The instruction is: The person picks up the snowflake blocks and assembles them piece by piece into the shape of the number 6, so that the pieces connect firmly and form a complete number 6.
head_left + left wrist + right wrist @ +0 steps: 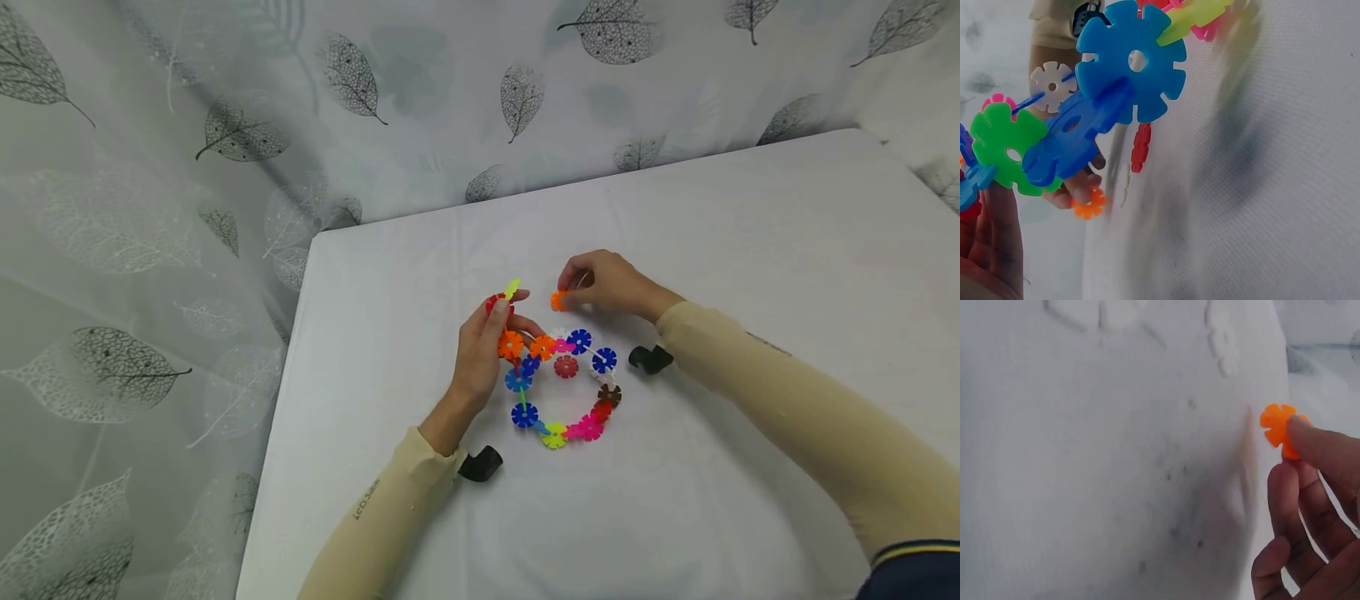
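Observation:
My left hand (pixel 474 354) grips one end of a ring-shaped chain of notched flower discs, thumb on a red disc (pixel 497 305) beside a yellow-green disc (pixel 512 289). The chain runs through orange, blue, yellow, pink, red, brown and white discs, curving round towards the hand; its blue disc (pixel 1132 61) looms large in the left wrist view. Just beyond the chain, my right hand (pixel 609 285) pinches a single orange disc (pixel 1277 424) between thumb and fingertips, apart from the others. A loose red disc (pixel 566 367) lies inside the ring.
White cloth covers the table (pixel 720 250). White discs (pixel 1221 337) show faintly on it in the right wrist view. A black wrist device (pixel 480 464) sits by the left sleeve, another black device (pixel 649 360) by the right. A leaf-patterned curtain (pixel 435 83) hangs behind the table and on its left.

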Tool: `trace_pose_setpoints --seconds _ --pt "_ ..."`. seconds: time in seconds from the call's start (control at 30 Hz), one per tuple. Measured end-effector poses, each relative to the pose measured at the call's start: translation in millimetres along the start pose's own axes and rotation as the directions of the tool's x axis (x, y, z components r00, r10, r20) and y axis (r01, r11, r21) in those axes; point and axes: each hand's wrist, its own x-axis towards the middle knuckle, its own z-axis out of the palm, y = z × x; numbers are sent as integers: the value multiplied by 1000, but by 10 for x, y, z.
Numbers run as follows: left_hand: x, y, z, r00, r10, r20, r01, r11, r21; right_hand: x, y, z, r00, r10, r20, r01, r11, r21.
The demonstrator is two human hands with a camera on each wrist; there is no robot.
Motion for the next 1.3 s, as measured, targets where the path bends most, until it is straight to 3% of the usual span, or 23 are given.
trace_pose_setpoints --seconds 0.3,0.53,0.87,1.3 --pt "-10 -10 1 1000 -6 -4 6 1000 20 -162 -230 -44 988 -136 -70 145 977 157" --pt "-14 -27 2 999 47 0 -47 999 -14 -245 -361 -73 969 -208 -132 233 946 224" --pt "-11 -23 31 999 47 5 -47 997 -57 -344 -468 -79 944 -192 -267 276 905 323" --pt "0 -15 54 999 34 -23 -36 996 -76 -409 -612 -72 936 -169 -307 285 877 387"
